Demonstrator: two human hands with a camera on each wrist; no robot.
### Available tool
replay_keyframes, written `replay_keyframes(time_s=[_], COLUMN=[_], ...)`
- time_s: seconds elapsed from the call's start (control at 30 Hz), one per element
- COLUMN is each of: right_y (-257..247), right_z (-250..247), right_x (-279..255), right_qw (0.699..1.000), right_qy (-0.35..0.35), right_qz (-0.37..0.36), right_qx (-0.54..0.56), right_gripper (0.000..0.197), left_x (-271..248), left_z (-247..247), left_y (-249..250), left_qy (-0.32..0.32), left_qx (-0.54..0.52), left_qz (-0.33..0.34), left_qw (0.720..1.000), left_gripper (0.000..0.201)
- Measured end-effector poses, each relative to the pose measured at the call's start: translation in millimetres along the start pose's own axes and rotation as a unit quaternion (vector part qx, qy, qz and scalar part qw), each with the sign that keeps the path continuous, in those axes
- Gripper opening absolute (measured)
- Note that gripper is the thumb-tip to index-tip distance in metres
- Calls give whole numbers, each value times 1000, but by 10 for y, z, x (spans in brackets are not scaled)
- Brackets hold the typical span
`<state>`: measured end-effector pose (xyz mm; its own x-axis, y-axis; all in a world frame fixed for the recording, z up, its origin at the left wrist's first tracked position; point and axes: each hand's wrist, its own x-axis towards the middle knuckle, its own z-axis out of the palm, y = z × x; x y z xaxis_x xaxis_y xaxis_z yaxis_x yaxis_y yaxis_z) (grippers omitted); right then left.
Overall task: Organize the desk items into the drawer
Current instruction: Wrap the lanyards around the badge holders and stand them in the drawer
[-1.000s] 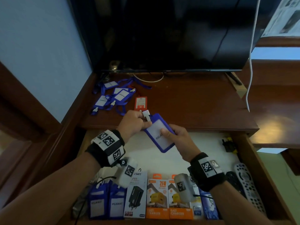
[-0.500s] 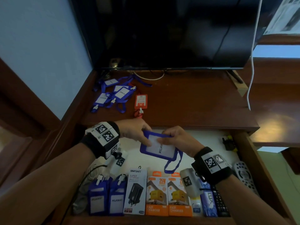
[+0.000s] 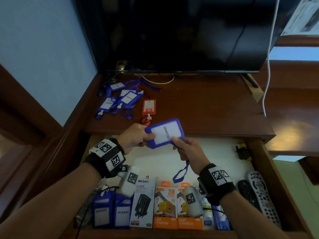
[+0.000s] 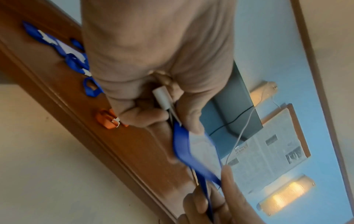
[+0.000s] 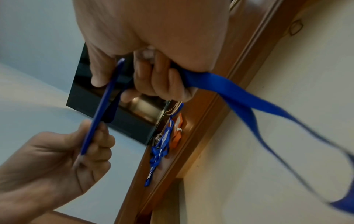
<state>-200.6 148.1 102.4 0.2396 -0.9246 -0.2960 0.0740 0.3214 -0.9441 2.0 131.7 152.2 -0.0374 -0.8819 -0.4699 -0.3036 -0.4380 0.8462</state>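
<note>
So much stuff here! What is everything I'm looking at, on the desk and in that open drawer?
Held badge holder: one, blue, above the drawer's front edge, strap dangling.
Badge holders on desk: several, blue, tangled at back left.
Orange badge holder: one, beside the blue pile.
Badge holders in drawer: two, blue, near left.
Charger boxes: three, one white and two orange, near row.
Remotes: two, one black and one grey, drawer's right side.
Screen: one, black, at desk's back.
Left hand: grips the holder's left end.
Right hand: grips holder and strap.
</note>
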Motion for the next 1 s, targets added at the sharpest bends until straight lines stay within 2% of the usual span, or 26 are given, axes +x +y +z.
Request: replay_keyframes(time_s=[0.07, 0.13, 0.23, 0.3, 0.37, 0.5, 0.6, 0.73, 0.83, 0.9, 1.0], right_y=[2, -16, -143, -243, -311, -385, -425, -389, -297, -226, -106], right_z=[34, 68, 164, 221, 240, 197, 143, 25, -36, -53, -85], right_x=[-28, -36, -27, -10, 5, 29, 67, 125, 129, 116, 120], right_qw=[1000, 998, 992, 988, 986, 980, 967, 955, 953, 954, 971], right_qy=[-7, -29, -75, -87, -94, -99, -101, -113, -121, -134, -158], right_qz=[-16, -28, -32, -32, -27, -24, -13, -5, 9, 18, 34], right_qx=[-25, -55, -100, -124, -137, -173, -235, -276, -278, -267, -177], right_gripper=[34, 30, 24, 21, 19, 26, 30, 28, 27, 28, 28], left_x=[20, 41, 78, 103, 91, 31, -4, -40, -57, -67, -77], left_z=[21, 64, 149, 201, 245, 328, 362, 297, 217, 165, 88], left_y=[2, -10, -122, -202, -230, -257, -297, -226, -162, -133, -142], left_qy=[59, 103, 147, 158, 153, 71, 14, -68, -145, -193, -232], left_qx=[-78, -88, 4, 70, 130, 260, 311, 425, 451, 414, 286], left_qz=[-7, -5, 21, 48, 69, 102, 109, 113, 114, 107, 86], left_qw=[995, 991, 989, 984, 977, 958, 944, 895, 873, 883, 926], left_gripper=[5, 3, 8, 7, 14, 18, 20, 16, 15, 13, 13])
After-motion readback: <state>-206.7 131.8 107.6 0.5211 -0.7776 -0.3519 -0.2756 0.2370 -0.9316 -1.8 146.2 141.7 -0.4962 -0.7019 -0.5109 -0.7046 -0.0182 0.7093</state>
